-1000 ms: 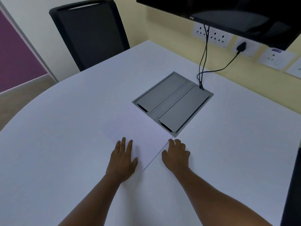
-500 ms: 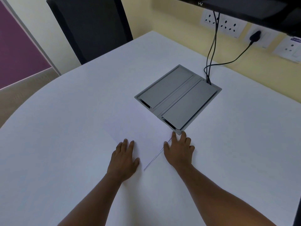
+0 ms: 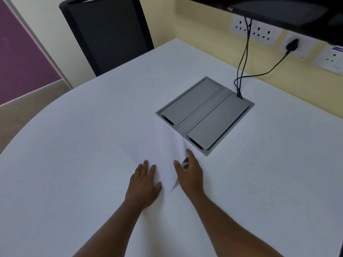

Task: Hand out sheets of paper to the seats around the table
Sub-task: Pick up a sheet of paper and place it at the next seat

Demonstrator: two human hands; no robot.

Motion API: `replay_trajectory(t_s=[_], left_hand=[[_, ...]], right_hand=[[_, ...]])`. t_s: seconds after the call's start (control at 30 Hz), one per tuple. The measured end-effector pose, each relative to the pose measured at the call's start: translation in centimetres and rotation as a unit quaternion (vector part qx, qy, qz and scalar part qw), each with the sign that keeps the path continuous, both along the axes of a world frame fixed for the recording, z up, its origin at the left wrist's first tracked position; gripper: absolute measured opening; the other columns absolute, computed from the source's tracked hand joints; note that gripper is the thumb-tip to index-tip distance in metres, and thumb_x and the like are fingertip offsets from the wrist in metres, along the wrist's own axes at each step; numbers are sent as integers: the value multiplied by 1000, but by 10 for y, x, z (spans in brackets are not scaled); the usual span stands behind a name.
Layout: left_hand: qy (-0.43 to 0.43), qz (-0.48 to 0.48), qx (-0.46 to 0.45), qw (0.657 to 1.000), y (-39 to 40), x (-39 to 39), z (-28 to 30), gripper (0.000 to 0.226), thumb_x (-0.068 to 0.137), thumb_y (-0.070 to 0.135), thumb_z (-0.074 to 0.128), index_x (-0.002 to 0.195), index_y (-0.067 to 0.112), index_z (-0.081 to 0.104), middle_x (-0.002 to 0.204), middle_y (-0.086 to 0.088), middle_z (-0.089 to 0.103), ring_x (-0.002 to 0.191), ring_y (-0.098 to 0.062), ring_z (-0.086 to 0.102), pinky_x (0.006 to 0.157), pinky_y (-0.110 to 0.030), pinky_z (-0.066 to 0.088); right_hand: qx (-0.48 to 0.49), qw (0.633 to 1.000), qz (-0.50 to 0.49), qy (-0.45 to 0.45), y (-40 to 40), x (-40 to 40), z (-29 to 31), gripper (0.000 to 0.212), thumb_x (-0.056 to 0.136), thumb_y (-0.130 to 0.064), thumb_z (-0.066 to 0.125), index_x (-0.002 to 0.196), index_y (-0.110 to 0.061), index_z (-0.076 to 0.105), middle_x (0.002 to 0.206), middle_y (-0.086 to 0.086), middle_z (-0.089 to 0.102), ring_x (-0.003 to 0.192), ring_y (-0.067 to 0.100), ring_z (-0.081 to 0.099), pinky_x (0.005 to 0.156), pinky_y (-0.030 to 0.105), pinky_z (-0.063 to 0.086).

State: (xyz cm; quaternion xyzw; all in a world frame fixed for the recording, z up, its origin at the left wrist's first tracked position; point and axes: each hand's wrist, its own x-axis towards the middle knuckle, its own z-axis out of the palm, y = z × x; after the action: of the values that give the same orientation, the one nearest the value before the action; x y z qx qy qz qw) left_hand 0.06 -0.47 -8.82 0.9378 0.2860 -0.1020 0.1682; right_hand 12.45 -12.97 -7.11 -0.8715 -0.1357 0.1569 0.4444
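White sheets of paper [image 3: 157, 145] lie on the white table [image 3: 74, 164] just in front of me, hard to tell from the tabletop. My left hand [image 3: 143, 184] rests flat on the paper, fingers spread. My right hand [image 3: 189, 171] pinches the right edge of the top sheet, which curls up between thumb and fingers. How many sheets lie there cannot be told.
A grey cable box [image 3: 204, 115] is set into the table just beyond the paper, with black cables [image 3: 243, 62] running up to wall sockets. A black chair [image 3: 107, 32] stands at the far edge. A dark screen [image 3: 278, 8] hangs above at the right.
My right hand has moved from lying flat beside the paper to lifting the sheet's right edge. The left hand stays pressed on the paper. The view has shifted closer.
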Motion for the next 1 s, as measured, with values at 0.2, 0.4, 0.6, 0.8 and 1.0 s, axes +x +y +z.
replay_trajectory(t_s=[0.2, 0.4, 0.6, 0.8, 1.0], left_hand=[[-3, -6, 4, 1000, 1, -2, -3, 72, 95, 52, 37, 154, 19, 12, 164, -11, 3, 150, -31, 5, 118, -43, 21], [-93, 60, -23, 994, -1, -2, 10, 76, 97, 54, 32, 154, 10, 9, 164, -9, 8, 151, -26, -2, 120, -37, 8], [-258, 257, -173, 915, -23, 28, 38, 64, 98, 44, 43, 149, 9, 28, 155, -12, 34, 142, -28, 31, 118, -41, 24], [-272, 406, -475, 732, -64, 78, 64, 46, 98, 44, 47, 133, 15, 51, 120, -6, 65, 101, -24, 67, 92, -41, 53], [-261, 405, -574, 663, -102, 125, 72, 21, 96, 33, 56, 100, 13, 63, 103, -5, 71, 95, -24, 71, 80, -34, 58]], right_hand=[[86, 967, -187, 152, 17, -35, 1, 76, 93, -24, 65, 154, -12, 23, 75, 4, 69, 67, 3, 62, 69, 14, 45], [72, 977, -174, 96, -3, -23, 11, 17, 91, -10, 57, 75, -13, 59, 75, -2, 67, 71, 21, 62, 65, 26, 42], [166, 962, -208, 63, -53, 14, 34, 11, 93, -14, 59, 90, -21, 66, 91, -2, 73, 83, 21, 68, 72, 33, 56], [249, 924, -278, 81, -120, 53, 50, 16, 94, -15, 60, 89, -28, 67, 92, -5, 74, 84, 18, 70, 75, 38, 59], [249, 915, -301, 98, -182, 86, 54, 15, 95, -13, 60, 89, -25, 65, 94, 0, 74, 82, 17, 69, 76, 33, 56]])
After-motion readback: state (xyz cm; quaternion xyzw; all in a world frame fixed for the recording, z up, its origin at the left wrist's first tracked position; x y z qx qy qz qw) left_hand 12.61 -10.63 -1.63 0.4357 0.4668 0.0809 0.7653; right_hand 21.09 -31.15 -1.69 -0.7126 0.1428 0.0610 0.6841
